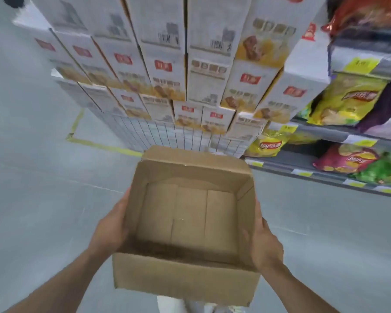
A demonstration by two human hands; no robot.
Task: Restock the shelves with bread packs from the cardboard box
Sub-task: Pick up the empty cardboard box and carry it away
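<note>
Cardboard box (185,279): open at the top, its bare bottom showing, with no bread packs inside.
Where it is: held up off the floor (32,188), between the two sets of fingers and close in front of the person.
Left hand (110,229): laid against the left wall, thumb up along it near the rim.
Right hand (266,242): laid against the right wall in the same way.
Fingers: holding the box from both sides. They are probably curled under its bottom edge, though the walls hide them.
Beyond the fingers: a tall stack of white cartons (165,71) on a wire cage (178,136), well apart from the box.
Right of the fingers: shelves (325,132) carrying crisp bags (269,144).
Weight: judged light, since it carries nothing.
Stiffness: thin corrugated board. The walls will bow inward if squeezed, and the torn front rim looks weak.
Slip: the matt card should grip well on bare skin.
Where to take hold: low on the two opposite side walls, or under the bottom corners where the folds are stiffest. A single wall or a flap would bend.
Task stage: this box looks emptied, so it likely needs setting aside.
</note>
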